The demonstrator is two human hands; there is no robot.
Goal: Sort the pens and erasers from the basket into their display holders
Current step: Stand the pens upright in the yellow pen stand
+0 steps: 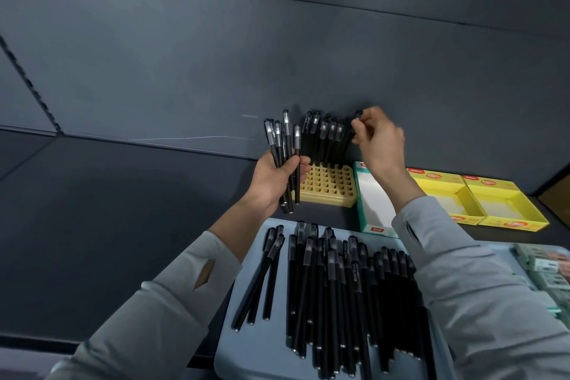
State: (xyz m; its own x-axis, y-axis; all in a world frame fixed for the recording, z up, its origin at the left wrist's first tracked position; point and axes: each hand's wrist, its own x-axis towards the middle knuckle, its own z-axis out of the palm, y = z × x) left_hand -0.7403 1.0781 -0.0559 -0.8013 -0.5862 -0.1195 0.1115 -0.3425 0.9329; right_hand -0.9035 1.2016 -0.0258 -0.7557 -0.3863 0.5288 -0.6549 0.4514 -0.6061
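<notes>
Many black pens lie in the blue basket at the desk's near edge. The left hand grips a bunch of pens, kept ready. Farther back, the right hand pinches one pen, standing it in the yellow pen holder, back row.

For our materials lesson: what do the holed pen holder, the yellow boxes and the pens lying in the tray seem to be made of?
Pen holder: probably moulded plastic, dull yellow, with an even grid of round holes. Yellow boxes: likely printed cardboard, with thin folded walls and white insides. Pens: apparently matte black plastic barrels with translucent caps and small silvery ends.
</notes>
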